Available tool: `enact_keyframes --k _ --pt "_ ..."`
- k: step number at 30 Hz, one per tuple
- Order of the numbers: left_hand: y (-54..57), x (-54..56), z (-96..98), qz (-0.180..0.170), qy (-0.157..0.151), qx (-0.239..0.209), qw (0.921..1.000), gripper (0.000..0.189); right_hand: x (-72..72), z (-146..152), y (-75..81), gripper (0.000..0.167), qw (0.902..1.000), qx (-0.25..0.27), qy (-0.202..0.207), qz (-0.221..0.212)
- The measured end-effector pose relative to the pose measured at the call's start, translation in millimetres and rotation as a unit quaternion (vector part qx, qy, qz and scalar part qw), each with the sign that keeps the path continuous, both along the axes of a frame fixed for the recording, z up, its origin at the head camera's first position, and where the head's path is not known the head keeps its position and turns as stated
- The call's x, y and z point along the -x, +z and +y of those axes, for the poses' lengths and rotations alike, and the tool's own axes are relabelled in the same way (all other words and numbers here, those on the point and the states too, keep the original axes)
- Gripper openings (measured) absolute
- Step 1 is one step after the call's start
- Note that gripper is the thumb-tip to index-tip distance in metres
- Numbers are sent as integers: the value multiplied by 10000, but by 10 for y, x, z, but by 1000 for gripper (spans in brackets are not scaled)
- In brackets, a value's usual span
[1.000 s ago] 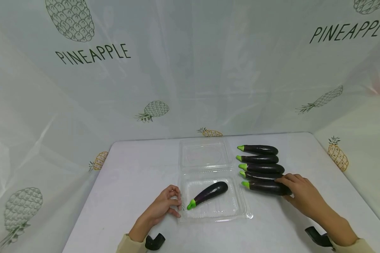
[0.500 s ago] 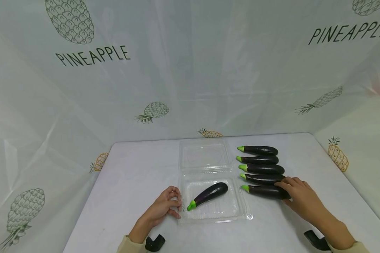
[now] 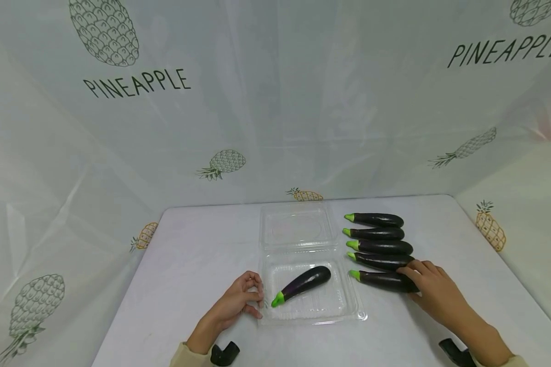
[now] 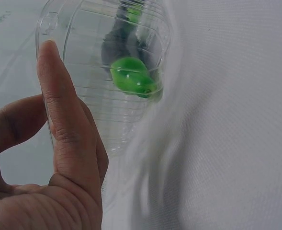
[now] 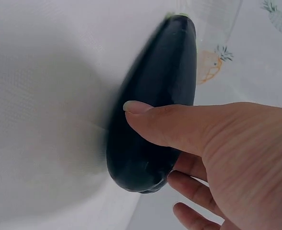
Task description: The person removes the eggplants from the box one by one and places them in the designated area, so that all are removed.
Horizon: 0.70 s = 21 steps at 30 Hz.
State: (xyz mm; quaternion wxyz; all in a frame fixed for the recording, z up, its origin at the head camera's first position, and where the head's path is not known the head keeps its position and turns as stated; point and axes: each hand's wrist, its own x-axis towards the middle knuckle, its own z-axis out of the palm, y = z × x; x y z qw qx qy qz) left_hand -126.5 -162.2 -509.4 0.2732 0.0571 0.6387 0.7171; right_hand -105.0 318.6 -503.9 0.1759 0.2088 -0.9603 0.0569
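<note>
In the head view, a clear plastic clamshell container (image 3: 349,300) lies with its lid folded back, one eggplant (image 3: 306,279) slanting across its base. My left hand (image 3: 239,299) is at the container's left edge. The left wrist view shows the thumb and fingers on either side of the clear rim (image 4: 59,19), pinching it. To the right, several dark eggplants (image 3: 380,247) lie in a column, green stem ends pointing left. My right hand (image 3: 438,293) grips the blunt end of the nearest eggplant (image 3: 383,280). In the right wrist view, the thumb presses that eggplant (image 5: 155,76), fingers on its other side.
The container's lid (image 3: 297,224) lies flat behind its base. A white cloth covers the table (image 3: 197,244). A pineapple-print curtain (image 3: 280,102) rises behind the table and along both sides.
The nearest eggplant has come slightly toward me, and the gap to its neighbour has widened. My right hand has shifted slightly with it. The left hand stays at the container's edge.
</note>
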Motion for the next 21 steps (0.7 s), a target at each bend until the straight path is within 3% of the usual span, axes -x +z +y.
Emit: enact_keyframes --k 9,21 --pt "17 -9 8 19 -2 49 10000 35 -30 -82 146 67 9997 9 150 210" --pt "2 -12 4 14 8 60 10000 36 88 -535 508 59 9954 64 889 352"
